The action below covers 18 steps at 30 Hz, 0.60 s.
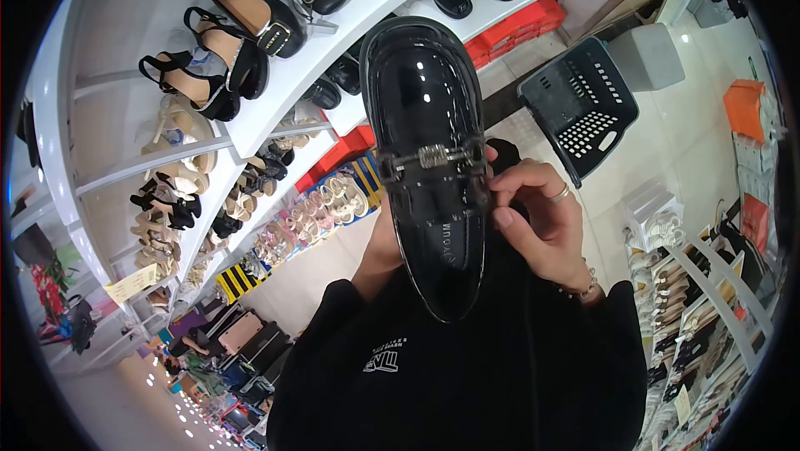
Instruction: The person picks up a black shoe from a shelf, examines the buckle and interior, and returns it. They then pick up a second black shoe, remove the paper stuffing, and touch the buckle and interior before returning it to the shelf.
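A glossy black loafer (429, 101) with a metal buckle across its strap is held up in front of the chest, toe pointing away and insole lettering visible. My left hand (379, 247) supports it from behind on the left, with its fingers mostly hidden by the shoe. At the shoe's right edge, level with the strap, my right hand (542, 218) has thumb and fingertips closed together against the side. It wears a ring and a bracelet. Something black (502, 154) shows behind the right fingertips, too hidden to identify.
Curved white shelves (292, 76) with black heels (254, 14) and other shoes fill the left and top. Red boxes (521, 30) lie beneath the upper shelf. A dark plastic basket (579, 105) stands on the floor at right. Another shoe rack (725, 284) is at the lower right.
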Each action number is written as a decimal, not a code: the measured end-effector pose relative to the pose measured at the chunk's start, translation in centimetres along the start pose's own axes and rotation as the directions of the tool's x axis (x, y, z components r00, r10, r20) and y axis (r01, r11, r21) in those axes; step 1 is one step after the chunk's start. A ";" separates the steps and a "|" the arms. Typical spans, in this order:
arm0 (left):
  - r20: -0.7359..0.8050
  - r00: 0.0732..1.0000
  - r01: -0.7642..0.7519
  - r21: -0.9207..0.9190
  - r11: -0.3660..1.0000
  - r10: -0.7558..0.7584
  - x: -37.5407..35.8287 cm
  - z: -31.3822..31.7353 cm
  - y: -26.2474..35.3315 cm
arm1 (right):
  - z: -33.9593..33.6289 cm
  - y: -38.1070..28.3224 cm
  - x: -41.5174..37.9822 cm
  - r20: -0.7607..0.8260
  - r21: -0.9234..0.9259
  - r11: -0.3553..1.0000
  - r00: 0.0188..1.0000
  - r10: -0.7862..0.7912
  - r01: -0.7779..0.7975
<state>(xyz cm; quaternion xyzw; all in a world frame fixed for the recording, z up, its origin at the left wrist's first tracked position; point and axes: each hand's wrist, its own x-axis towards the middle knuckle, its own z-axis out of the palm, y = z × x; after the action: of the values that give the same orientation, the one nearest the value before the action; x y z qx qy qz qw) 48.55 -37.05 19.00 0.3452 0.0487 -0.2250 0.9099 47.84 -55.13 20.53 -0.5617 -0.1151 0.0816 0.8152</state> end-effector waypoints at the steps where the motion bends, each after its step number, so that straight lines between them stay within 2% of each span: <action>1: 0.078 0.997 -0.028 0.063 0.998 0.023 0.3 0.1 0.2 | -0.1 0.1 0.0 -0.005 -0.001 1.000 1.000 0.006 -0.006; 2: 0.155 0.987 -0.059 0.122 0.991 0.039 0.3 0.4 0.3 | -0.2 0.2 0.0 0.010 -0.007 1.000 1.000 -0.025 0.025; 3: 0.016 0.999 0.037 0.045 0.998 -0.037 0.1 2.1 0.9 | -0.2 0.3 -0.2 0.025 -0.012 0.999 0.998 -0.052 0.052; 4: 0.008 0.999 0.044 0.040 0.998 -0.044 0.0 2.0 0.8 | -0.2 0.1 -0.5 0.022 -0.009 0.999 0.999 -0.041 0.041; 6: 0.178 0.976 0.167 -0.226 0.960 -0.128 0.6 1.3 0.7 | -0.3 -0.4 -0.6 0.014 -0.024 0.999 0.999 -0.032 0.032; 7: 0.174 0.978 0.132 -0.074 0.988 -0.117 0.7 0.3 0.0 | -0.3 -0.5 -0.6 0.011 -0.022 0.999 0.999 -0.031 0.031; 8: 0.174 0.977 0.135 -0.072 0.988 -0.121 0.8 0.8 0.0 | -0.5 -0.5 -0.6 0.013 -0.020 0.999 0.999 -0.039 0.039; 10: 0.149 0.989 0.031 -0.056 0.998 -0.022 0.9 1.9 0.1 | -0.8 -0.6 -0.8 0.004 -0.020 0.999 0.999 -0.046 0.046; 11: 0.150 0.988 0.040 -0.054 0.998 -0.031 0.9 1.9 -0.2 | -0.9 -0.5 -1.0 0.002 -0.018 0.998 0.999 -0.053 0.053; 13: 0.109 0.990 0.108 -0.207 0.972 -0.087 0.6 1.7 -0.9 | -1.0 -0.6 -1.3 -0.011 -0.012 0.998 0.998 -0.054 0.054; 14: 0.108 0.990 0.116 -0.205 0.972 -0.096 0.8 1.4 -0.8 | -1.0 -0.7 -1.4 -0.018 -0.012 0.999 0.999 -0.050 0.049; 16: 0.217 0.974 0.035 0.136 0.990 -0.064 1.4 0.8 -0.3 | -1.2 -0.6 -1.5 -0.032 -0.009 0.999 0.998 -0.046 0.046; 18: 0.193 0.980 0.017 0.199 0.980 -0.057 1.4 0.6 -0.7 | -1.3 -0.5 -1.6 -0.054 0.014 0.997 0.995 -0.081 0.082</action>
<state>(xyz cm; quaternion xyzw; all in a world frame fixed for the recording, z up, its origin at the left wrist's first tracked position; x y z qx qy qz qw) 49.48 -38.43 18.68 0.4085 -0.0578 -0.2788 0.8672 46.68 -56.91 20.36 -0.5521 -0.1155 0.0342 0.8250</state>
